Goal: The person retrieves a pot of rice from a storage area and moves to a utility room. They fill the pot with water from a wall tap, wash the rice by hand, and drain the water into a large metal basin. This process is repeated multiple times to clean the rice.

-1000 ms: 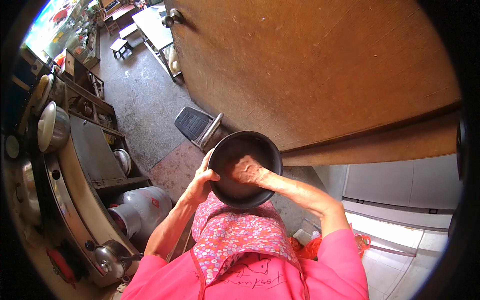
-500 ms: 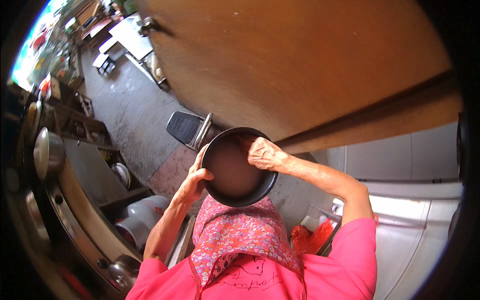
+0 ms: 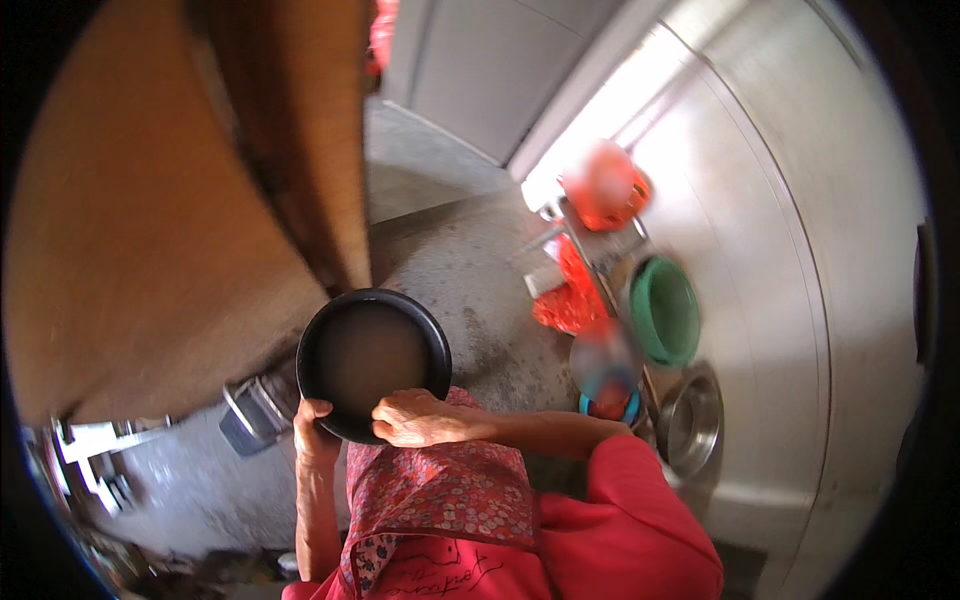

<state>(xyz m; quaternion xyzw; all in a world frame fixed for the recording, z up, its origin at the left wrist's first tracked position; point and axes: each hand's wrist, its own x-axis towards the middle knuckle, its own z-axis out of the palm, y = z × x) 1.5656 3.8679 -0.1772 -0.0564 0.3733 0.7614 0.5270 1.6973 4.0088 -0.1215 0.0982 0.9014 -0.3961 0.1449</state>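
Note:
A round black pot (image 3: 437, 345) with cloudy brownish liquid (image 3: 370, 350) in it is in front of my body, left of the middle. My left hand (image 3: 314, 432) grips the pot at its near left side, the thumb on the rim and the other fingers hidden beneath. Over the near right part of the pot is my right hand (image 3: 415, 418), its fingers curled in. Its fingertips reach inside the rim and are hidden, so whatever they hold cannot be made out.
Close on the left stands a large brown wooden panel (image 3: 120, 230). A grey stool-like thing (image 3: 255, 415) is beside the pot. Along the right wall are red plastic bags (image 3: 573, 295), a green basin (image 3: 667, 312) and a metal basin (image 3: 691, 422). Wet grey floor (image 3: 470, 270) lies ahead.
The view has swung right, so the wooden panel is now on the left and the basins show. My right hand has moved from the pot's far right side to its near side.

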